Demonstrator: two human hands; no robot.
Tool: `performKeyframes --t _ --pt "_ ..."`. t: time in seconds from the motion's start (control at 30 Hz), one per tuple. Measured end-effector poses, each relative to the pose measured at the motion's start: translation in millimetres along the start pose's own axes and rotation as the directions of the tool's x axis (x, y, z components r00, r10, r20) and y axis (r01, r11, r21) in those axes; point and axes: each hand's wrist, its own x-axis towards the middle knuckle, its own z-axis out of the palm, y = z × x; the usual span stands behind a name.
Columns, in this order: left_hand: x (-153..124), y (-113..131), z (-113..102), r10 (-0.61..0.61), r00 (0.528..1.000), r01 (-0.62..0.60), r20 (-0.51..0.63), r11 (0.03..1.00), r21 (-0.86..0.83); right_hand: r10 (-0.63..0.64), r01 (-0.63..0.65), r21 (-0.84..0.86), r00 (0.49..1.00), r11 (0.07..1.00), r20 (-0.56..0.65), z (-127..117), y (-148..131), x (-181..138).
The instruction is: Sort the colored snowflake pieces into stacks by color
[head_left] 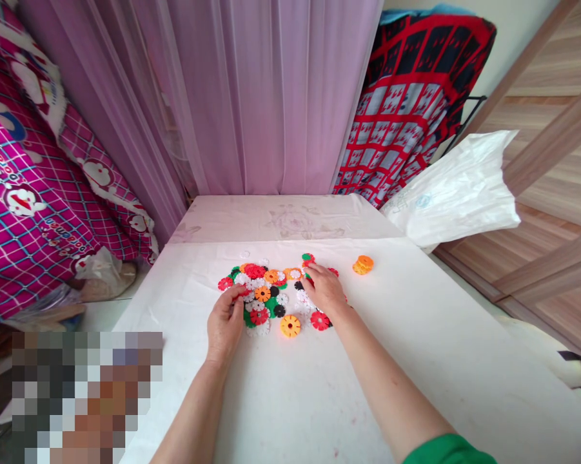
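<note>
A heap of small plastic snowflake discs (269,293) in red, green, orange, white and black lies on a white table (295,399). My left hand (225,323) rests at the heap's left edge, its fingers curled with the tips among the discs; what it grips is hidden. My right hand (325,289) lies over the heap's right side, fingers bent down onto the pieces near a green disc (308,258). An orange disc (290,326) sits at the heap's near edge. A small stack of orange discs (363,264) stands apart to the right.
A pale purple curtain (251,96) hangs behind the table. Pink patterned bedding (39,167) is piled at the left. A red and black checked blanket (411,103) and a white plastic bag (459,190) are at the back right. Wooden flooring (556,212) is to the right.
</note>
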Motion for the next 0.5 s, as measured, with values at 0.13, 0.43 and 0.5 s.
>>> performKeyframes --t 0.13,0.43,0.5 --pt "0.3 -1.1 -0.1 0.004 1.0 -0.004 0.0 1.0 0.004 0.094 -0.094 -0.01 0.996 0.996 -0.007 -7.8 3.9 -4.4" --pt "0.4 -1.4 -0.6 -0.01 1.0 0.01 0.008 1.0 0.01 -0.018 0.025 -0.052 0.99 0.998 0.139 -11.7 -7.4 16.3" --pt "0.3 -0.7 -0.5 -0.008 1.0 0.008 0.007 1.0 0.009 -0.009 0.02 -0.066 0.987 0.998 0.163 -10.5 -9.8 9.3"
